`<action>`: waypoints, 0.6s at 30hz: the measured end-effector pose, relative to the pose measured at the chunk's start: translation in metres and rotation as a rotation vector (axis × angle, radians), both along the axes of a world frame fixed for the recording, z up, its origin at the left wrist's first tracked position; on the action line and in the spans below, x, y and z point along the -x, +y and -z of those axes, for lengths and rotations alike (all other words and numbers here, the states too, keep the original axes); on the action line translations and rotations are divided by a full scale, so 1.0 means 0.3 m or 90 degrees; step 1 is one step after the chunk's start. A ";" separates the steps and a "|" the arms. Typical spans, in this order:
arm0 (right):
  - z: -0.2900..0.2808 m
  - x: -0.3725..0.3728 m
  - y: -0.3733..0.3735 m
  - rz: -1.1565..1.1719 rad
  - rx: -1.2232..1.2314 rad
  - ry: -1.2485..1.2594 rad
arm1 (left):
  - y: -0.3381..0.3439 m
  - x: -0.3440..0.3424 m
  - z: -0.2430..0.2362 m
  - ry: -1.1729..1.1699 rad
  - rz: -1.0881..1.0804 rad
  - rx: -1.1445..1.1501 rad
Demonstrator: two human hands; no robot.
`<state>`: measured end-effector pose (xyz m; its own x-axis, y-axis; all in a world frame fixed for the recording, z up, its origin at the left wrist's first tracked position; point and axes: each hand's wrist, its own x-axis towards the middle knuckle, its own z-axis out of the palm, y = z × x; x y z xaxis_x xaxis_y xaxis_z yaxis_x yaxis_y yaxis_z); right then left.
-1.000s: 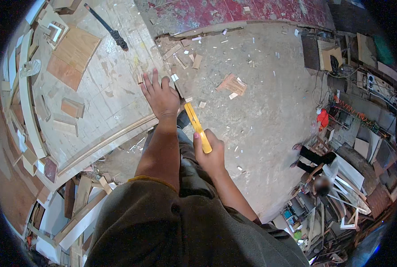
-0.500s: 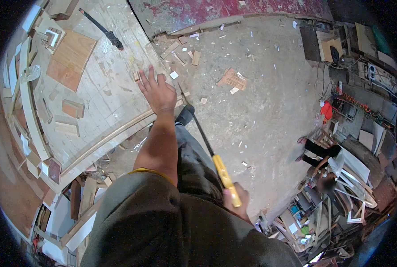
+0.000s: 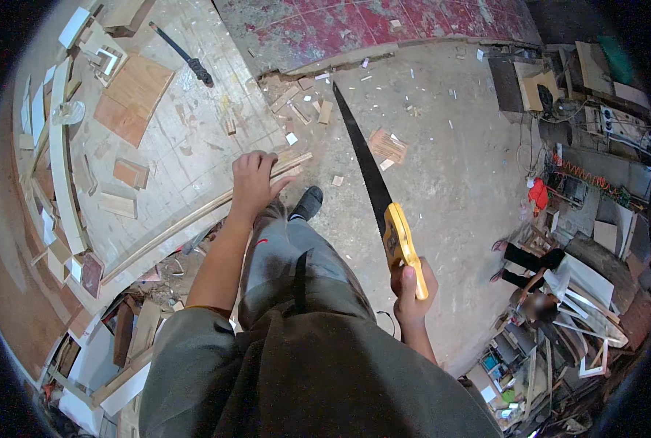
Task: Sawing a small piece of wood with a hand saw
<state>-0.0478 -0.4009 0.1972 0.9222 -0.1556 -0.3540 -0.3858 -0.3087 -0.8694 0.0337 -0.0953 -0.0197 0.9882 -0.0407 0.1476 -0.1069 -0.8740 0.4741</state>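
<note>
My left hand [image 3: 254, 179] is closed over long pale wooden strips [image 3: 194, 217] along the near edge of the board-topped work surface [image 3: 208, 139]. My right hand [image 3: 413, 288] grips the yellow handle of a handsaw [image 3: 398, 237]. Its long dark blade [image 3: 362, 150] angles up-left above the concrete floor, right of the strips and apart from them. On the surface beyond my left hand lie a plywood square [image 3: 132, 98], small wood blocks [image 3: 130, 172] and a dark rod-like tool [image 3: 190, 62] with a knobbly end.
Offcuts [image 3: 387, 150] litter the concrete floor [image 3: 442, 182]; a red tiled step [image 3: 384, 18] borders it at the top. Scrap timber [image 3: 132, 336] is heaped lower left. Another person [image 3: 530, 266] is low among boards at right, beside cluttered materials and a coiled orange hose [image 3: 581, 171].
My left hand has moved down from the surface onto the strips, its fingers curling. The saw in my right hand has swung right, its blade now clear of the strips and angled upward.
</note>
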 end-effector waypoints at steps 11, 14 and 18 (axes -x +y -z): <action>0.095 -0.065 0.082 -0.111 0.006 0.040 | -0.037 -0.016 0.016 0.065 0.015 -0.050; 0.110 -0.081 0.113 -0.128 0.002 0.029 | -0.059 -0.046 -0.008 0.047 -0.046 0.028; 0.150 -0.090 0.135 -0.162 0.014 0.010 | -0.096 -0.147 0.076 -0.052 -0.233 -0.033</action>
